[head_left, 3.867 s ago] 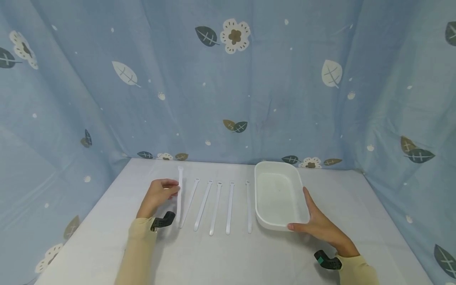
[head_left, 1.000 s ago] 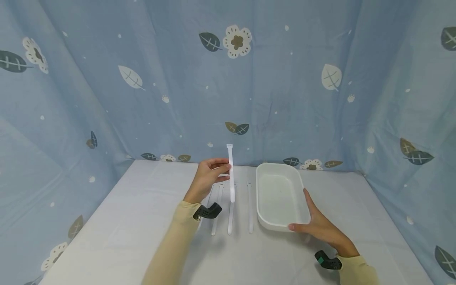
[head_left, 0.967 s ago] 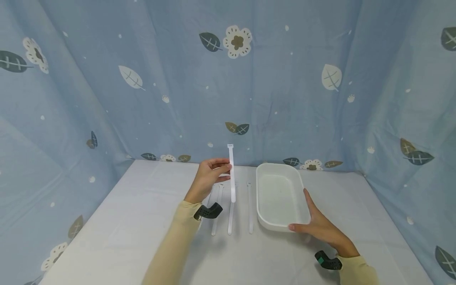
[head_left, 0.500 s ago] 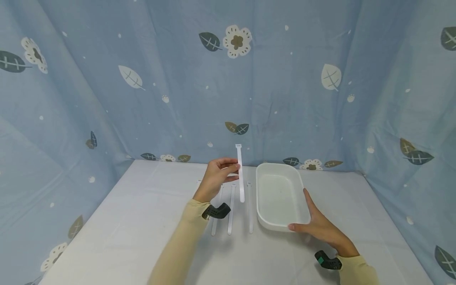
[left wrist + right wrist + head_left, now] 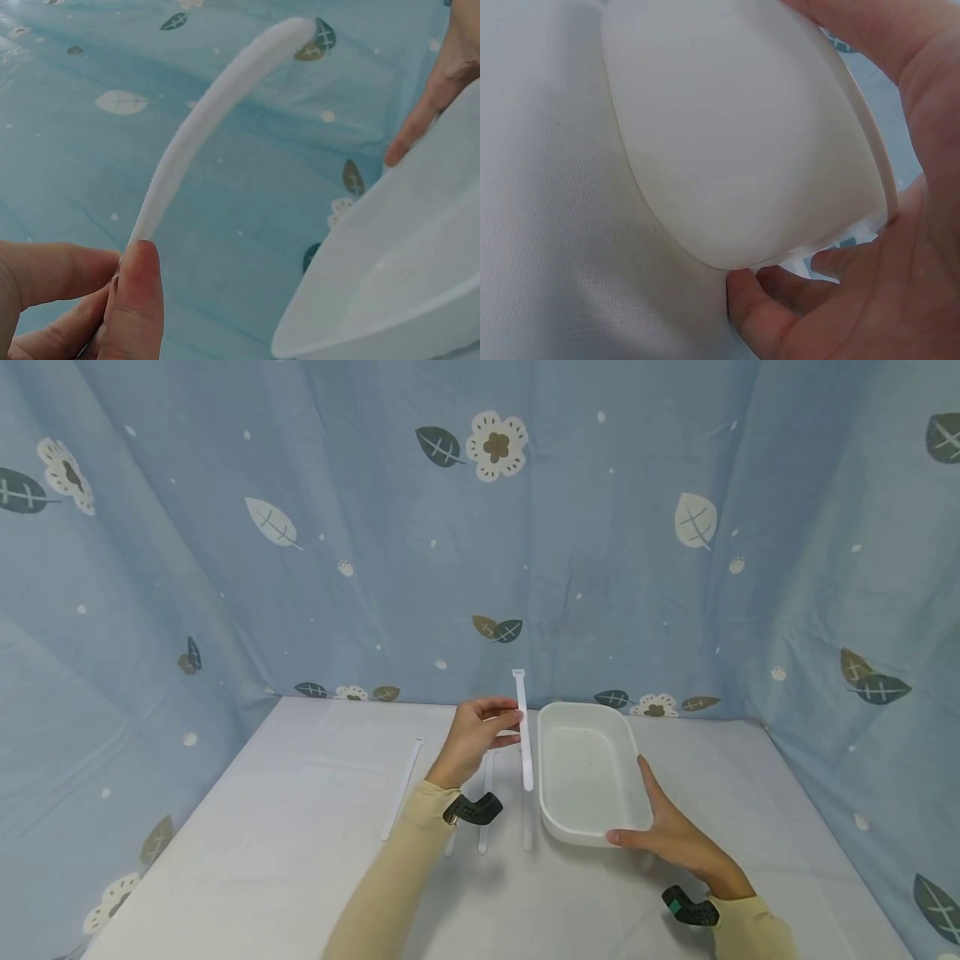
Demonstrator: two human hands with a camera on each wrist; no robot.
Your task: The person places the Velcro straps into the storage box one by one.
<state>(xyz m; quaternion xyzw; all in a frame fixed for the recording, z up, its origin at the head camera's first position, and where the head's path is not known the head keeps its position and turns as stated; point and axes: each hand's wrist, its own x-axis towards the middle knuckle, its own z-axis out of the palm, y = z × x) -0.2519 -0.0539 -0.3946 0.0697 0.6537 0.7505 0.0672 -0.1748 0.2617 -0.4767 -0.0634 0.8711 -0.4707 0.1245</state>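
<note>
My left hand (image 5: 472, 739) pinches a white hook-and-loop cable tie (image 5: 524, 739) between thumb and fingers, raised above the table just left of a white plastic box (image 5: 588, 781). The tie hangs upright, slotted head up, in the head view. In the left wrist view its fuzzy length (image 5: 184, 150) bends away from my fingertips. My right hand (image 5: 678, 835) grips the box at its near right corner, thumb at the front rim. Seen from the right wrist, the fingers curl against the box's outer wall (image 5: 735, 135). Nothing lies inside the box.
Several more white ties lie on the white table (image 5: 300, 843). One tie (image 5: 402, 789) lies left of my left forearm; others are partly hidden under that hand and wrist. A blue patterned curtain (image 5: 360, 568) closes off the back and sides.
My left hand has lifted the leftmost tie off the table and carried it rightward, close to the box's left side, now slightly lower than half a second ago. The right hand stays put.
</note>
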